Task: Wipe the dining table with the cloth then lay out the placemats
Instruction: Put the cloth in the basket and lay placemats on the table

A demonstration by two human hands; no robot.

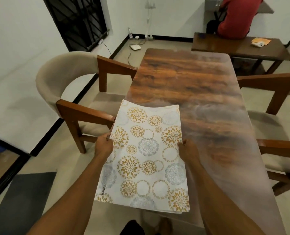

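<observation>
A stack of white placemats (146,155) printed with gold and grey flower circles is held over the near left part of the wooden dining table (191,85). My left hand (104,145) grips the stack's left edge. My right hand (188,151) grips its right edge. The far end of the stack curves upward, and thin layers show at its near right corner. No cloth is in view.
A beige armchair (68,92) stands at the table's left side, and two more chairs (274,92) at its right. A wooden bench (239,46) with a person in red sitting on it lies beyond the table. A dark mat (27,200) covers the floor at lower left.
</observation>
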